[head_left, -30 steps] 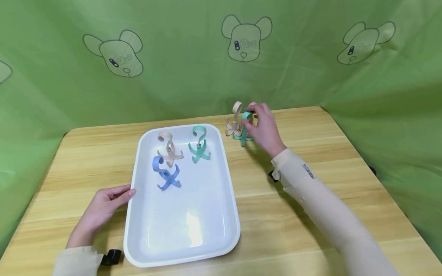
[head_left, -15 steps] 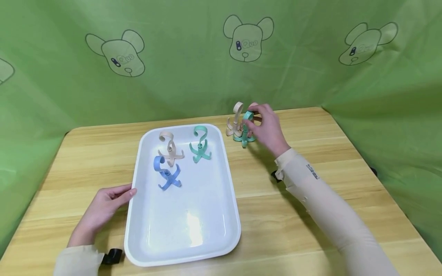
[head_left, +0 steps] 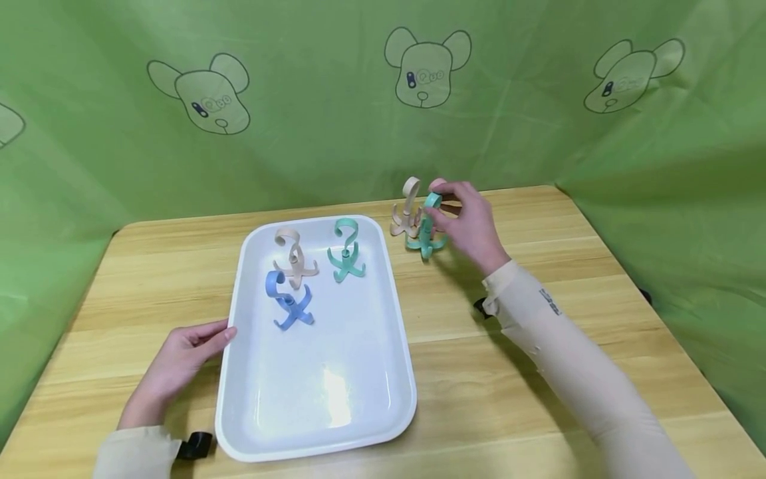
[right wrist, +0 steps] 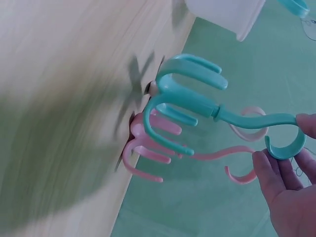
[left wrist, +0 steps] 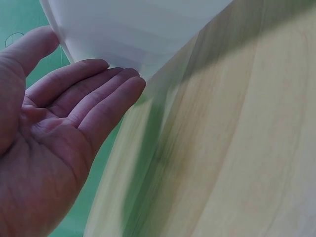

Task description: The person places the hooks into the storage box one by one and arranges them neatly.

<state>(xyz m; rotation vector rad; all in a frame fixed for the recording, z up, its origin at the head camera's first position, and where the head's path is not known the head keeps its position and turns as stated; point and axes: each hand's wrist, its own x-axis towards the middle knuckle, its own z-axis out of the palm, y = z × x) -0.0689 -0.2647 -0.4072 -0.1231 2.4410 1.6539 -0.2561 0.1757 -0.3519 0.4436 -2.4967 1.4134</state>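
Note:
My right hand (head_left: 473, 223) pinches the curled top of a teal claw hook (right wrist: 185, 96) between thumb and fingers. The hook stands nearly upright, its prongs low over the table at the back right. Behind it are a pink claw hook (right wrist: 148, 140), partly covered, and a beige claw hook (head_left: 407, 216). My left hand (head_left: 179, 362) holds the left rim of a white tray (head_left: 317, 399), thumb on the edge and fingers against the outer wall. Inside the tray sit a beige hook (head_left: 295, 263), a green hook (head_left: 346, 261) and a blue hook (head_left: 292, 309).
The wooden table (head_left: 509, 372) extends right of the tray and in front of the right arm. A green curtain (head_left: 323, 153) with printed bear heads hangs behind the table and along its sides.
My right hand has shifted slightly right and nearer with the teal hook, which now stands a little farther from the beige one. The left hand and tray stay put.

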